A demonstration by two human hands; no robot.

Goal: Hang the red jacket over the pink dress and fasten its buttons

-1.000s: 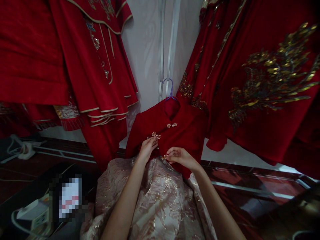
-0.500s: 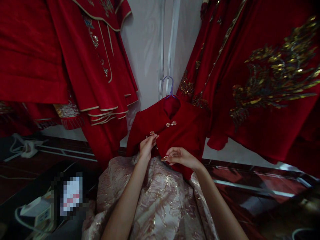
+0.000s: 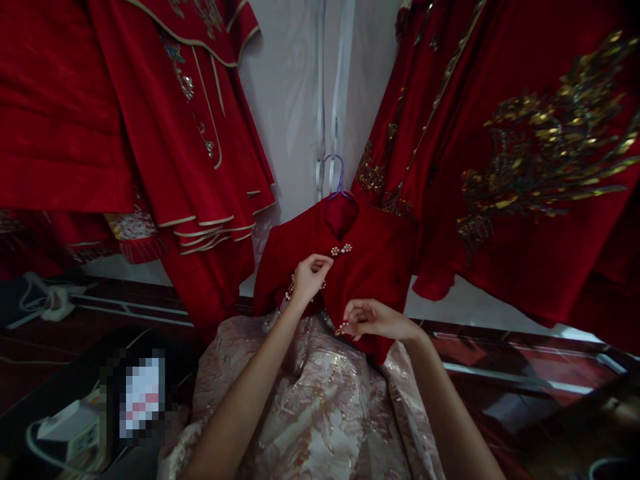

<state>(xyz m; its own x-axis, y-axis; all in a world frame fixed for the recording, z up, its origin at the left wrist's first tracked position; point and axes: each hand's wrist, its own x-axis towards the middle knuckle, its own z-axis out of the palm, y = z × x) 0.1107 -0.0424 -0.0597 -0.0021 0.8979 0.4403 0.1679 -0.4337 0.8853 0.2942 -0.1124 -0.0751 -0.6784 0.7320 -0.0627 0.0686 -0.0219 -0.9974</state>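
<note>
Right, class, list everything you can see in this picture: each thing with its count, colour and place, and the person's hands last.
red jacket: one, dark red, centre, on a hanger.
hanger: one, purple hook, above the jacket's collar.
pearl clasps: at least three, pale, down the jacket's front.
skirt: one, pale pink-gold brocade, below the jacket.
robes: several, red with gold trim, hanging left and right.
ribbons: two, white, top centre.
power strip: one, white, lower left.
left hand: one, pinching the jacket's front edge.
right hand: one, gripping the jacket's hem by the lowest clasp.
</note>
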